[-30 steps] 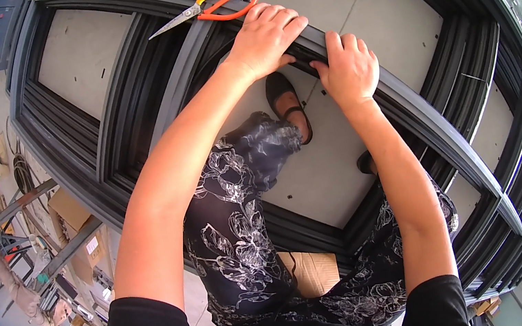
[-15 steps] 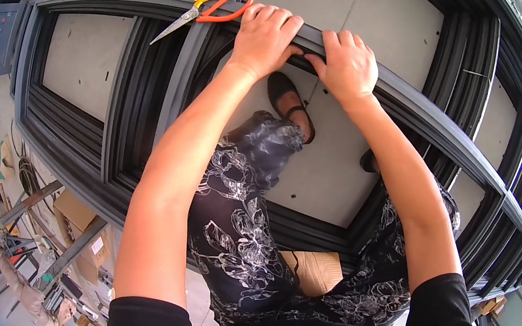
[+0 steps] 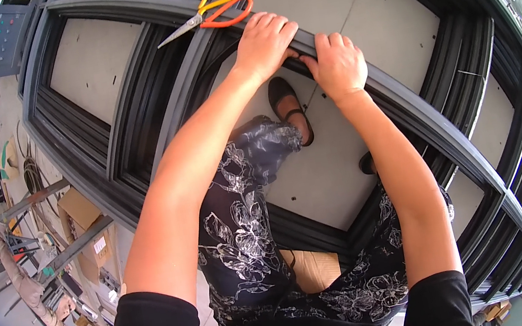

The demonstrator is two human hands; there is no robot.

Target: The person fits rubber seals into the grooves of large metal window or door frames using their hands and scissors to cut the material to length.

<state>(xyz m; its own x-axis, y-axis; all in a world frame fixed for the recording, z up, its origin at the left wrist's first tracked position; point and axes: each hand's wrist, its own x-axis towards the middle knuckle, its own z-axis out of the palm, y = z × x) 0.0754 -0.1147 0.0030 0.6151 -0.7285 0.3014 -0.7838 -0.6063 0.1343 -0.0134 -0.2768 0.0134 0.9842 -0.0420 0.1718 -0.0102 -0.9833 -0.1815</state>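
A long grey frame bar [image 3: 401, 88] runs slantwise across the view, part of a stack of dark frames. My left hand [image 3: 264, 43] is closed over it, fingers on the far side and thumb on the near side. Just to its right, my right hand [image 3: 340, 65] grips the same bar, its thumb close to the left thumb. A thin black strip [image 3: 214, 66] curves beneath the bar by my left wrist; its end near the thumbs is hidden. Scissors [image 3: 224, 10] with one yellow and one orange handle loop lie on the frame left of my left hand, blades pointing left.
More dark frames [image 3: 461, 68] are stacked at the right and around my legs. My shoe [image 3: 285, 99] stands on the grey floor inside a frame opening. Brown cardboard [image 3: 314, 269] lies between my legs. A control panel [image 3: 4, 40] and cluttered racks [image 3: 73, 248] are at left.
My right hand has shifted slightly left along the bar, nearer the left hand. Both hands keep their hold. The whole view has moved a little; the scissors lie as before.
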